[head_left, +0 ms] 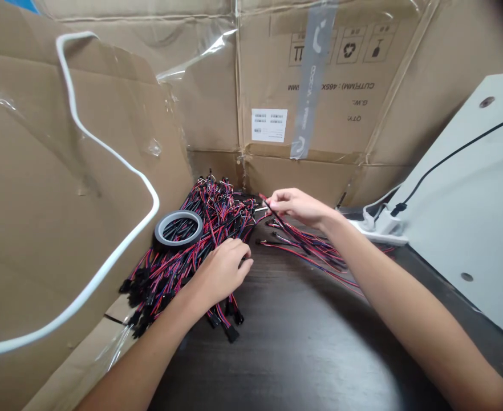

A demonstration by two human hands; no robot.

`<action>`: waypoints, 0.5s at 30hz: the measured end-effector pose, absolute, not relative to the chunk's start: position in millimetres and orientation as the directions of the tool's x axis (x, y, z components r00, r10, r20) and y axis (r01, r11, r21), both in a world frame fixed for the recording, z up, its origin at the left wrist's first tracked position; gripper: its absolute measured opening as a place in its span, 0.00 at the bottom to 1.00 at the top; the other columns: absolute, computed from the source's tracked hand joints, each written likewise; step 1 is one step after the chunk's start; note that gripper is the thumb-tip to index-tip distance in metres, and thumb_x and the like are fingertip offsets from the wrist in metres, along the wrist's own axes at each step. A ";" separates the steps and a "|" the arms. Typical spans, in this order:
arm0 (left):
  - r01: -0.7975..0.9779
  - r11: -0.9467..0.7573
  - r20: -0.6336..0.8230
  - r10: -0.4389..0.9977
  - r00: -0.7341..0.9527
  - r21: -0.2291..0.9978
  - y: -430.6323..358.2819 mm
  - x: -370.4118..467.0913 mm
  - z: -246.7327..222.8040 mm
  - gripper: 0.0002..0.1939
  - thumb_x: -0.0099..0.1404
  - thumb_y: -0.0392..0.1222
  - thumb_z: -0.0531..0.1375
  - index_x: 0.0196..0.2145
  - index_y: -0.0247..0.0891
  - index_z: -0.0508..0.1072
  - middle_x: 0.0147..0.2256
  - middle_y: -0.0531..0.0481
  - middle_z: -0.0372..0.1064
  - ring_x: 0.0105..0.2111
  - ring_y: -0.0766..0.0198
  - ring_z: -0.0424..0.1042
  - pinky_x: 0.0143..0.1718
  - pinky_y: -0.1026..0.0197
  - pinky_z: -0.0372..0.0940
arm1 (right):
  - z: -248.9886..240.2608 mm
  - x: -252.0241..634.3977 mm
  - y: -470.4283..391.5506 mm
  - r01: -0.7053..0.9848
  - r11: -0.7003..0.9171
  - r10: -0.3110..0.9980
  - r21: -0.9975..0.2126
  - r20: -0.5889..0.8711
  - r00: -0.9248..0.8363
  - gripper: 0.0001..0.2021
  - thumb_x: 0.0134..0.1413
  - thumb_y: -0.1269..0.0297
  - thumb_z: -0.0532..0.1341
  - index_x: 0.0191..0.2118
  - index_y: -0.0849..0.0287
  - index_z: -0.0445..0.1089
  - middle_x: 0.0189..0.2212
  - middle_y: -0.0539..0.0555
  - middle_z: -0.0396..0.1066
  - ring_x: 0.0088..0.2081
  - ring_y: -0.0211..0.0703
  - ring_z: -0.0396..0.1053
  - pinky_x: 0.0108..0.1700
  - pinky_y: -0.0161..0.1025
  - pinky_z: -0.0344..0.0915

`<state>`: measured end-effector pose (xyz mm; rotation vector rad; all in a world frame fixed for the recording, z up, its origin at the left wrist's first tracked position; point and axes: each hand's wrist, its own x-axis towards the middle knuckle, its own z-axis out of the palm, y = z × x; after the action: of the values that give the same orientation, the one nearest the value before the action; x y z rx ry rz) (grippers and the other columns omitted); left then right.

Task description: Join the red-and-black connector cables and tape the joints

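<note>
My right hand (296, 206) is raised over the table, thumb and fingers pinched on a thin wire cable (280, 221) with a red end and a dark sleeve. Beneath that hand lies a looser bunch of red, blue and black wire cables (320, 251). My left hand (226, 268) hovers at the right edge of a big heap of similar wire cables (213, 214); its fingers are loosely curled, the thumb stands apart, and nothing shows between them. Black plug connectors (231, 332) stick out of the heap's near end. A roll of tape (178, 228) rests on top of the heap.
Cardboard (217, 114) walls the back and left sides. A thick white cable (106, 268) hangs along the left. At right, a white power strip (382, 231) with plugs sits beside a white panel (469, 217). The dark wooden tabletop (286, 342) spreads in front.
</note>
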<state>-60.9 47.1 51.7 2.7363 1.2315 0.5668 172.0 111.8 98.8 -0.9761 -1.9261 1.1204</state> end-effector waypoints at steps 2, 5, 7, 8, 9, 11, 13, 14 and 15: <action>0.702 -0.676 0.304 0.733 0.608 0.225 48.1 -61.7 50.9 0.06 0.66 0.38 0.55 0.32 0.36 0.70 0.34 0.48 0.68 0.39 0.60 0.67 0.43 0.56 0.63 | 105.6 174.0 106.6 -0.072 0.234 0.868 -0.969 0.242 -0.433 0.07 0.55 0.63 0.57 0.31 0.59 0.59 0.39 0.56 0.71 0.37 0.39 0.69 0.39 0.38 0.64; 0.703 -0.677 0.310 0.731 0.608 0.219 49.5 -62.7 49.7 0.07 0.66 0.38 0.54 0.32 0.36 0.70 0.34 0.48 0.69 0.38 0.60 0.67 0.42 0.56 0.63 | 120.1 178.9 99.4 -0.232 0.303 0.910 -0.924 0.353 -0.218 0.06 0.59 0.65 0.55 0.32 0.57 0.55 0.33 0.51 0.69 0.27 0.33 0.65 0.28 0.32 0.61; 0.705 -0.676 0.304 0.733 0.609 0.216 50.0 -62.8 49.3 0.07 0.66 0.38 0.54 0.32 0.36 0.70 0.34 0.48 0.69 0.38 0.60 0.68 0.42 0.56 0.63 | 134.4 181.8 89.6 -0.122 0.481 0.876 -0.868 0.480 0.040 0.08 0.59 0.67 0.56 0.31 0.56 0.54 0.27 0.47 0.65 0.20 0.29 0.58 0.22 0.29 0.54; 0.705 -0.676 0.301 0.732 0.611 0.214 50.1 -62.6 49.2 0.07 0.65 0.38 0.54 0.32 0.36 0.70 0.34 0.48 0.69 0.38 0.60 0.68 0.42 0.56 0.63 | 143.0 183.0 82.3 -0.047 0.566 0.818 -0.823 0.554 0.155 0.08 0.59 0.68 0.56 0.31 0.55 0.54 0.26 0.45 0.64 0.19 0.28 0.55 0.20 0.29 0.51; 0.705 -0.677 0.297 0.732 0.613 0.213 50.1 -62.4 49.2 0.07 0.65 0.38 0.55 0.32 0.36 0.71 0.34 0.48 0.70 0.38 0.60 0.68 0.42 0.56 0.63 | 152.1 183.9 73.7 0.001 0.617 0.770 -0.787 0.604 0.207 0.09 0.59 0.68 0.56 0.31 0.55 0.53 0.27 0.45 0.63 0.18 0.27 0.54 0.20 0.29 0.50; 0.702 -0.679 0.289 0.730 0.619 0.212 50.1 -61.6 49.3 0.07 0.65 0.38 0.54 0.32 0.36 0.71 0.33 0.48 0.70 0.38 0.60 0.69 0.43 0.56 0.63 | 169.8 184.9 54.4 -0.029 0.654 0.738 -0.756 0.629 0.243 0.09 0.61 0.69 0.53 0.30 0.55 0.53 0.25 0.44 0.61 0.17 0.26 0.49 0.19 0.30 0.46; 0.703 -0.678 0.284 0.732 0.619 0.216 50.0 -60.9 49.5 0.07 0.65 0.37 0.54 0.32 0.36 0.71 0.33 0.48 0.70 0.38 0.60 0.69 0.43 0.56 0.64 | 182.8 184.6 37.1 -0.085 0.579 0.812 -0.811 0.563 0.156 0.11 0.64 0.70 0.48 0.29 0.56 0.52 0.24 0.44 0.59 0.15 0.24 0.43 0.18 0.30 0.42; 0.704 -0.675 0.282 0.735 0.617 0.219 50.0 -60.6 49.6 0.07 0.65 0.37 0.54 0.32 0.36 0.71 0.33 0.48 0.70 0.38 0.60 0.69 0.43 0.56 0.64 | 186.7 183.9 30.6 -0.084 0.625 0.773 -0.776 0.600 0.206 0.11 0.64 0.70 0.48 0.29 0.56 0.52 0.23 0.43 0.58 0.15 0.24 0.44 0.18 0.29 0.42; 0.706 -0.672 0.281 0.738 0.614 0.222 49.9 -60.4 49.8 0.07 0.65 0.37 0.54 0.32 0.36 0.71 0.33 0.48 0.70 0.38 0.60 0.69 0.43 0.56 0.64 | 188.7 182.8 25.7 -0.077 0.685 0.717 -0.724 0.652 0.247 0.10 0.63 0.70 0.50 0.29 0.55 0.52 0.22 0.43 0.58 0.15 0.24 0.46 0.18 0.29 0.42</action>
<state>-60.4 49.9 49.8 2.7416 1.2296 0.5398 182.8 25.7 188.7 -0.6389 -1.2111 0.5940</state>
